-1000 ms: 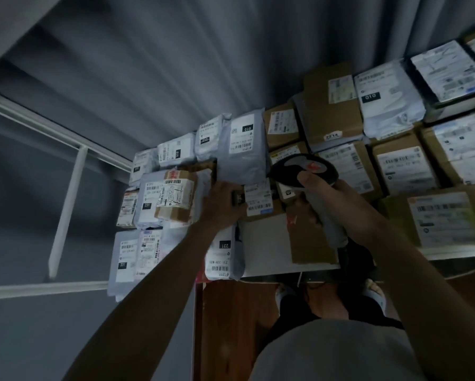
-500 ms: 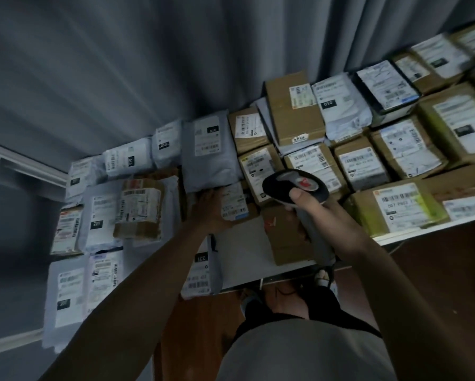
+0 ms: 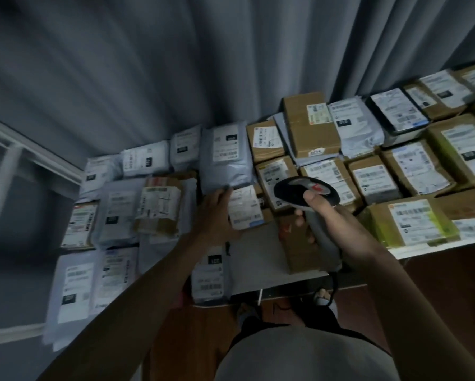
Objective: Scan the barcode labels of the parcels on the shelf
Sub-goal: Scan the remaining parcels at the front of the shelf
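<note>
Many labelled parcels cover a white shelf [image 3: 258, 279]: grey mailer bags on the left, brown cartons on the right. My right hand [image 3: 338, 224] grips a black and grey barcode scanner [image 3: 306, 189], whose head hangs over a carton [image 3: 276, 174] in the middle row. My left hand [image 3: 215, 213] holds the left side of a small parcel with a white label [image 3: 244, 207], just below a large grey mailer bag [image 3: 226, 158]. Whether its fingers curl under the parcel is hidden.
A grey curtain [image 3: 175, 64] hangs behind the shelf. White frame bars [image 3: 5, 171] stand at the left. A carton with green tape [image 3: 412, 221] sits at the shelf's front right. Below the front edge lie a wooden floor [image 3: 203, 339] and my feet.
The view has swung left and down, so the parcels sit more to the right. My left hand stays at the small labelled parcel; the scanner stays over the middle cartons.
</note>
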